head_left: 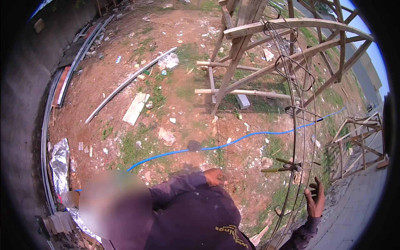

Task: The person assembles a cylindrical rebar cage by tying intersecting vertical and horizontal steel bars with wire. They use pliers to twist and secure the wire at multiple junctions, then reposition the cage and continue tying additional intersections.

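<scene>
Blue hose [271,132]: winds over littered reddish ground [187,125], left of right hand [315,201] and beyond. Wooden trestle [239,46]: stands farther beyond. White block [243,101]: sits near trestle's lower pole. Pale board [136,108]: lies flat, well left of hand. Long grey bar [132,81]: slants past board, upper tip near clear plastic [168,61]. Crumpled foil [60,160]: lies farthest left, near grey wall [25,116]. Lower timber frame [366,136]: stands beyond hand, to right. Grey blockwork [350,212]: spreads just right of hand.
</scene>
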{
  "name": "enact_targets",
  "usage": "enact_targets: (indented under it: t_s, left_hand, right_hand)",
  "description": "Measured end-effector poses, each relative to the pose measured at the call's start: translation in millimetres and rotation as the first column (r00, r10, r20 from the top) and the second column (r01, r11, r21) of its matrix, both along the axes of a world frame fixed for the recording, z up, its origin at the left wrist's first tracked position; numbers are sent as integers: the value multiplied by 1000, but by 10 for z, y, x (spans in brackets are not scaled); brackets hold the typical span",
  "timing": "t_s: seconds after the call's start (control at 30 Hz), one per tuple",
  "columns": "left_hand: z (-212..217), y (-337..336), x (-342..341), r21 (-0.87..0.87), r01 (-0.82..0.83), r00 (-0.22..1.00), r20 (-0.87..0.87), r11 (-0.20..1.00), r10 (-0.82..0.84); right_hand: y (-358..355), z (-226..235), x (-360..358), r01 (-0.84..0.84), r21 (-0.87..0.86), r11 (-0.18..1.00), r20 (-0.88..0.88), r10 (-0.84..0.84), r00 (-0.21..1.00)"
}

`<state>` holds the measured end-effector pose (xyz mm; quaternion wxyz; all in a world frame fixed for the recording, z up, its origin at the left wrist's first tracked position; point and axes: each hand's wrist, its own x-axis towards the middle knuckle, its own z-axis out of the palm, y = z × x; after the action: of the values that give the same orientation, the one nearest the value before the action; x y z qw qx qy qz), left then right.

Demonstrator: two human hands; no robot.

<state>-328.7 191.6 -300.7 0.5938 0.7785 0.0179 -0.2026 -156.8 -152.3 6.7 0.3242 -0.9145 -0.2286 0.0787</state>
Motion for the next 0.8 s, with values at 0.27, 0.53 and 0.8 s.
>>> enact_targets:
  t_s: [0.27, 0.53, 0.8]
  left_hand:
    - [-48, 328, 15, 86, -199, 952, 253, 976, 172]
    - [-298, 327, -86, -129, -307, 944, -164, 943, 285]
    - [-308, 163, 160, -61, -127, 992, 0, 990, 127]
  right_hand:
    - [193, -427, 372, 8, 0, 1000, 125, -7, 992]
    - [127, -256, 504, 36, -83, 996, 54, -32, 998]
    - [642, -302, 378, -90, -140, 986, 177, 115, 977]
